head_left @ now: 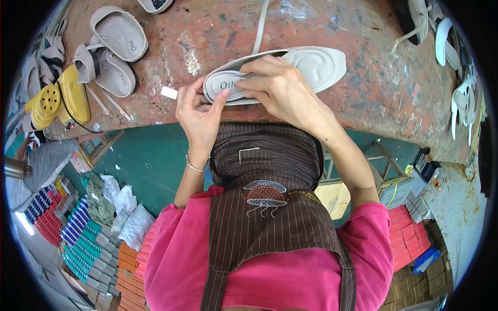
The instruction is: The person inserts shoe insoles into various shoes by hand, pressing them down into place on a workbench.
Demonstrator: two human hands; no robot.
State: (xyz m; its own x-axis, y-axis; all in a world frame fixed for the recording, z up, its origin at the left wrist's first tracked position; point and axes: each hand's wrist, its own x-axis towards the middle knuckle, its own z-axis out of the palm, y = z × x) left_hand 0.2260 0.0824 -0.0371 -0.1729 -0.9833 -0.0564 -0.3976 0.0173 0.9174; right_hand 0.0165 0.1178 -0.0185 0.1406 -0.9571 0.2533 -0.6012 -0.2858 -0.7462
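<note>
A light grey sandal lies sideways across the worktable in front of me, its squared toe to the right. Double stitching outlines its toe bed, and a thin strap runs away from its far edge. At the left, heel end sits a printed, stitched insole pad. My left hand grips the heel edge, thumb on the pad and fingers around the outside. My right hand is bent over the sandal's middle, its fingertips pressed together at the pad's right end. The fingers and palm hide part of the middle.
The worn red-brown worktable curves around me. Left of the sandal are a small white tag, finished grey sandals and a yellow shoe last. More pale sandal parts lie at the right edge. Stacked coloured pieces stand below left.
</note>
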